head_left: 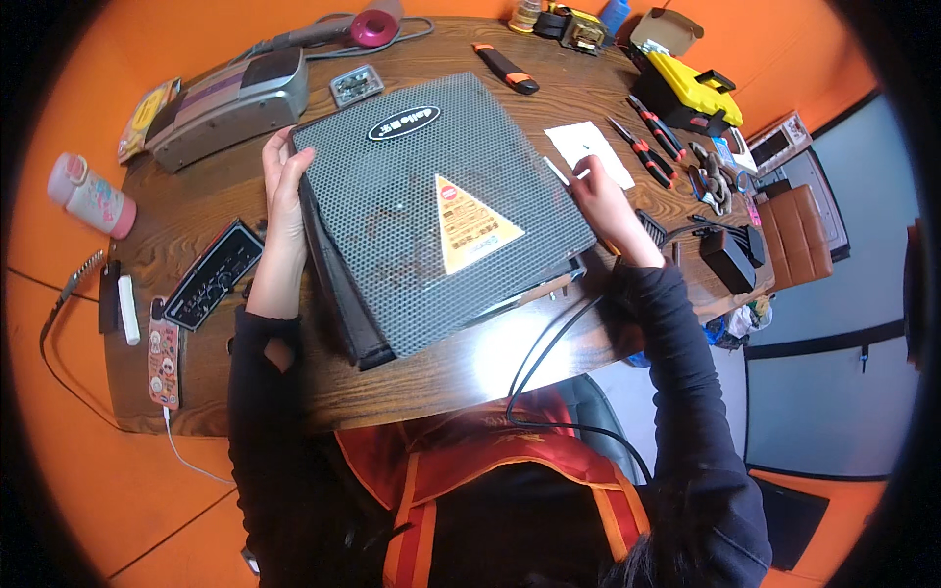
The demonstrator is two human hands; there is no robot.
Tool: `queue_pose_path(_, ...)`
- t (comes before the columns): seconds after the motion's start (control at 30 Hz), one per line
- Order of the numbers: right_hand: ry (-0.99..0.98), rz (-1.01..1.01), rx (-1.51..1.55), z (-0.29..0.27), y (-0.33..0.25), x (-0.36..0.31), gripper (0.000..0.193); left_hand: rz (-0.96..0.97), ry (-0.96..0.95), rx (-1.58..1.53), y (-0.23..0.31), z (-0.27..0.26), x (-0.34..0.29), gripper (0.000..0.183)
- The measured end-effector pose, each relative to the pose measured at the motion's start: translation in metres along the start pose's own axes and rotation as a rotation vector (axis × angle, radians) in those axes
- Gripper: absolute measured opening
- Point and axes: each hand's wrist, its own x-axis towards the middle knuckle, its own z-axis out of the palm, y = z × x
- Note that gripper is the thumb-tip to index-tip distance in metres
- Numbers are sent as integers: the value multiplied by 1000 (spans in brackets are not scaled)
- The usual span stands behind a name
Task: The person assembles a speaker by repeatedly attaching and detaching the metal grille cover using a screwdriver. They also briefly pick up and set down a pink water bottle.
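A large speaker (392, 206) with a grey mesh front, an oval badge and a yellow triangular sticker lies before me, turned slightly askew. My left hand (284, 191) is closed round its far left edge, with the thumb toward the mesh. My right hand (603, 206) has its fingers curled at the right edge; the fingertips are partly hidden. Beside that hand lies a white paper sheet (606, 147). A black cable (534, 367) hangs in loops from near the speaker's lower right corner. To the left rests a black control panel (216, 269) with knobs.
A grey machine (235, 108) and a pink bottle (93, 196) stand at left, a hair dryer (372, 24) behind. A box cutter (505, 69), pliers (642, 152), a yellow toolbox (691, 93) and a black adapter (730, 257) lie toward the right. A phone (165, 358) charges near the left edge.
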Motion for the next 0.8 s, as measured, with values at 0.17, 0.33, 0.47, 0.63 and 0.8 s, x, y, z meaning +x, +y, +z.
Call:
queue_pose_path(0.17,129,34,266,21,9,-2,37,151,99,66,9,5,-27,53)
queue_pose_path(0.33,187,-194,-52,-19,-52,-23,17,153,75,-5,12,8,-33,53)
queue_pose_path(0.47,-198,-654,240,-53,-107,-59,37,176,87,27,8,8,-30,56)
queue_pose_path(0.63,-426,-836,-434,-32,-135,-58,69,184,80,116,3,5,-29,53)
queue_pose_path(0.8,-411,-901,-409,-28,-138,-48,73,264,106,239,2,6,-27,49)
